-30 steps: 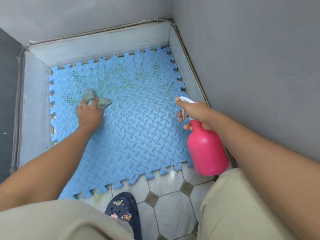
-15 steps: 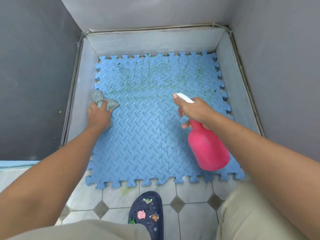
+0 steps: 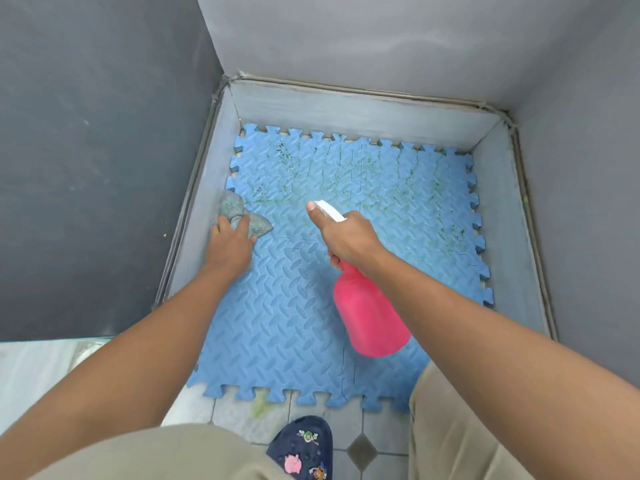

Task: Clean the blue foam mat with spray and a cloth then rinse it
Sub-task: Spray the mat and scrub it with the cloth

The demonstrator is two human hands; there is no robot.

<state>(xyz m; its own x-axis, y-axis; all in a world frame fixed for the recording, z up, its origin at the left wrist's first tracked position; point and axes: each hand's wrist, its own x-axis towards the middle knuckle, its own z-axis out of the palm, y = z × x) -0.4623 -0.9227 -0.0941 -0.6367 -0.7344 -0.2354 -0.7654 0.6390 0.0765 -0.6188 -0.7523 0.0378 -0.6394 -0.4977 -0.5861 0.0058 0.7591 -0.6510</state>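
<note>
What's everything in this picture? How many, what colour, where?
Blue interlocking foam mat: one, blue, floor corner.
Green stains: many, green, mat's far half.
Grey-green crumpled cloth: one, grey-green, mat's left edge.
Pink plastic spray bottle: one, pink, white nozzle, above mat's middle.
Pale tiled floor: one, whitish, before the mat.
Dark blue clog: one, navy, bottom centre.
Grey walls: three, grey, around the mat.
Left hand: one, grips the cloth.
Right hand: one, grips the spray bottle.

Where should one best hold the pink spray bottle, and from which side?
Grip the pink spray bottle at its narrow neck under the white spray head, coming from behind, as the right hand does. The body looks too wide for the fingers, and the nozzle points away toward the blue foam mat.
</note>
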